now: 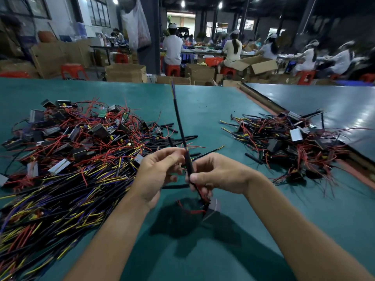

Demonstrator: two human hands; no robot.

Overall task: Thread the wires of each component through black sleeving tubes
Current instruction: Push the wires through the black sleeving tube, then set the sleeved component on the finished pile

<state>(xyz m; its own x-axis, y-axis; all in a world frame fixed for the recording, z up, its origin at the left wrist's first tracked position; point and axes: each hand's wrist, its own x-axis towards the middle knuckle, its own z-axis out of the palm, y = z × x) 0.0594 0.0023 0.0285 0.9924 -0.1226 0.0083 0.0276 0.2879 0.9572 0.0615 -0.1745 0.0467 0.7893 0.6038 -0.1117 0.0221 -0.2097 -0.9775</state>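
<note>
Just above the near part of the green table [203, 110] I see both hands raised off the surface, I judge so that the component [212, 208] can dangle free beneath them with its red wire [190, 210] looping slack. My read of the left hand [160, 171] is a fingertip pinch on the black sleeving tube [179, 122] near its lower end. The right hand [219, 175] clamps the same tube under its thumb just below. The tube stands nearly upright between them, which keeps the run straight for feeding, and coloured wire tips [172, 84] already show at its top, so this one looks almost threaded. Spare short tubes [191, 136] lie just beyond the hands, the unsleeved heap [77, 142] sits to the left and the other heap [284, 142] to the right, well apart, which I take for sorting
</note>
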